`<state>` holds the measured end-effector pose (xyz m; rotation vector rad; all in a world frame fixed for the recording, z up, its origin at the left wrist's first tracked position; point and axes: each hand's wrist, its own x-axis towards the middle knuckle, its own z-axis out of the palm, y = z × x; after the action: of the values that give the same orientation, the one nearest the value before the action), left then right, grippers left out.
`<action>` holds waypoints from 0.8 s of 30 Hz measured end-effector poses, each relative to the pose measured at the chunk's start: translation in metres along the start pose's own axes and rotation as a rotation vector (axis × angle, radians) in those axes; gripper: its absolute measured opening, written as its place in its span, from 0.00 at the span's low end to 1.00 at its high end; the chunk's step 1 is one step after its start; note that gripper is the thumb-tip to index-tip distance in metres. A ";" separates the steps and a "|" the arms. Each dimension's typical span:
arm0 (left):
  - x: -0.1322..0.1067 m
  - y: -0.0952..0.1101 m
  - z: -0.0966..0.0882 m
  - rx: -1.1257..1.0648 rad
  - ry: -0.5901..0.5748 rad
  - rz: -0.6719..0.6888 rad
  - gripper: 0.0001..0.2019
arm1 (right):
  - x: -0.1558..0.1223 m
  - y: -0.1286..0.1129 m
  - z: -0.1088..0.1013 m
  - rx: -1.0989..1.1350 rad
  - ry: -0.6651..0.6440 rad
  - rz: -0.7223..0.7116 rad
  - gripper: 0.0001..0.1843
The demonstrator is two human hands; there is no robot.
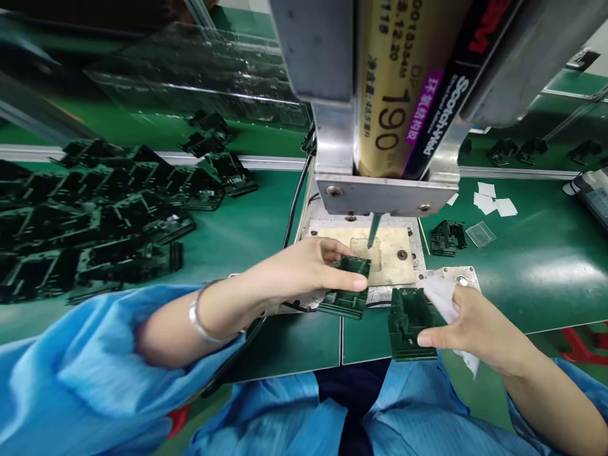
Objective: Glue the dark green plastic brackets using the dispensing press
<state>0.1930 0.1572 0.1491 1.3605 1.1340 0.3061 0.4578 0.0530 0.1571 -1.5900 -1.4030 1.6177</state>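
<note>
My left hand (327, 266) is closed on a dark green plastic housing (346, 303), held at the front edge of a metal fixture plate (394, 269). In my right hand (468, 326) is a second dark plastic housing (403, 323), its hollow side facing up, together with a white cloth (444, 294) that hangs below the fingers. Above the fixture a green dispensing nozzle (374, 230) points down from a gold Scotch-Weld adhesive cartridge (394, 95) in a metal holder (387, 195). The nozzle tip is apart from both housings.
Many dark housings (118, 202) crowd the bench's left side. To the right lie a single housing (448, 237), a clear plastic piece (481, 234), white paper squares (494, 201) and a thin stick (424, 235). A black cable (293, 212) runs beside the fixture.
</note>
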 end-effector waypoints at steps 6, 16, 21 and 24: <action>0.029 0.006 0.012 -0.070 -0.035 0.128 0.22 | -0.016 0.003 -0.003 0.028 0.065 0.004 0.22; 0.024 -0.010 0.017 0.616 0.383 0.417 0.31 | -0.011 0.029 -0.012 -0.195 0.678 -0.174 0.33; 0.018 -0.007 0.016 0.681 0.461 0.401 0.29 | -0.010 0.045 -0.015 -0.205 0.813 -0.254 0.28; 0.026 -0.014 0.020 0.579 0.455 0.417 0.31 | -0.007 0.046 -0.010 -0.211 0.812 -0.262 0.29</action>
<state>0.2146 0.1610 0.1213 2.1214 1.3644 0.6469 0.4831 0.0331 0.1219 -1.7851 -1.2577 0.5586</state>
